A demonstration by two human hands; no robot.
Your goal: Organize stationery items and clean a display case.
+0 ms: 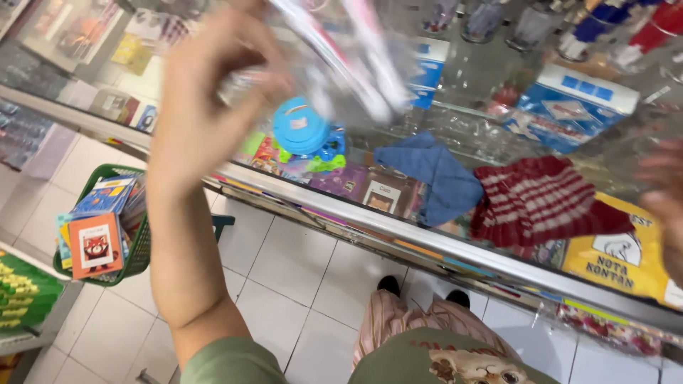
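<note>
Left grip (206,92) clamped on clear packet (334,64) w/ pink stripes; right grip (665,206) state unclear.

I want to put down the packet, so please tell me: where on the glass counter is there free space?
The left hand holds a blurred clear packet above the glass counter. Bare glass lies between the blue toy and the blue cloth, and along the counter's left end. It is crowded to the right: the red striped cloth touches the blue one, with the right hand beyond it.

Left hand (203,92) raised, gripping a blurred clear plastic packet (341,57); below it, a blue round toy (302,128). Right hand (665,199) beside a red striped cloth (541,199).
</note>
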